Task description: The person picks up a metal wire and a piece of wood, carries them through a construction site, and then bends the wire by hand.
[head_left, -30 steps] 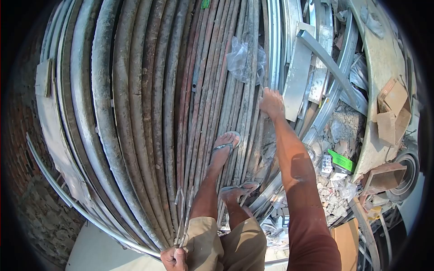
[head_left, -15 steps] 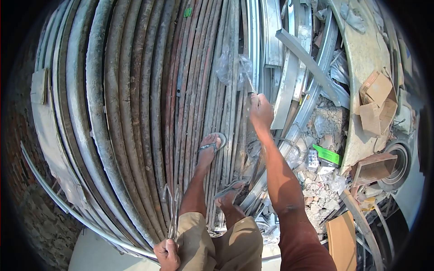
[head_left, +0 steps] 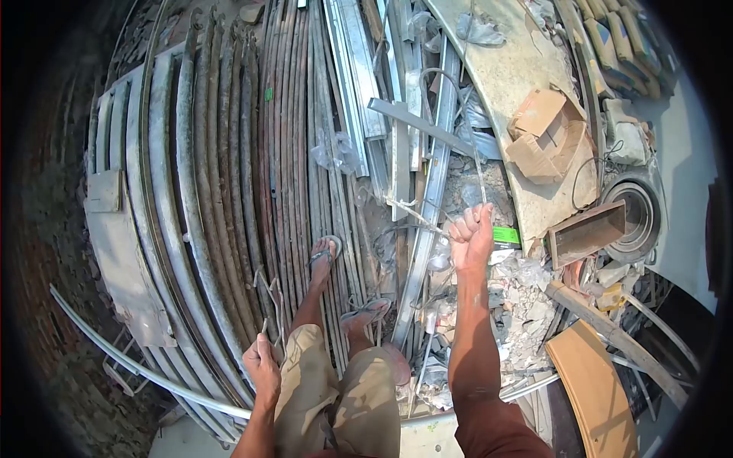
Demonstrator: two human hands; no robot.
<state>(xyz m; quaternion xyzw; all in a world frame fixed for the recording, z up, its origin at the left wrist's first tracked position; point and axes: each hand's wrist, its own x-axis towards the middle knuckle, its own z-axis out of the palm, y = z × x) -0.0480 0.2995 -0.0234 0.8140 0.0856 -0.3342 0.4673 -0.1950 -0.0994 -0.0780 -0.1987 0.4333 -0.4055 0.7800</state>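
At the lower left, my left hand point(head_left: 262, 365) is closed around thin bent metal rods point(head_left: 276, 305), whose hooked ends stick up above the fist. My right hand point(head_left: 471, 238) is a fist right of centre, closed on a thin rod or cable point(head_left: 475, 145) that rises above it and curves over at the top. A pale strand of cord point(head_left: 416, 215) stretches leftward from near this fist. Under my sandalled feet lie long, thin rusty pipes point(head_left: 294, 153). Bright metal channels point(head_left: 351, 69) lie beyond, with crumpled clear plastic point(head_left: 336, 153) beside them.
Thick pipes point(head_left: 191, 198) fill the left side. Rubble point(head_left: 527, 305) lies right of my right forearm, with a torn cardboard box point(head_left: 548, 137) on a pale board point(head_left: 489, 69) above. A metal box point(head_left: 586, 233), a round metal piece point(head_left: 634, 217) and a brown panel point(head_left: 592, 385) are farther right.
The view has shifted rightward. My right hand has moved right and now holds a long, curved rod or cable. My left hand still holds the hooked rods, raised slightly.
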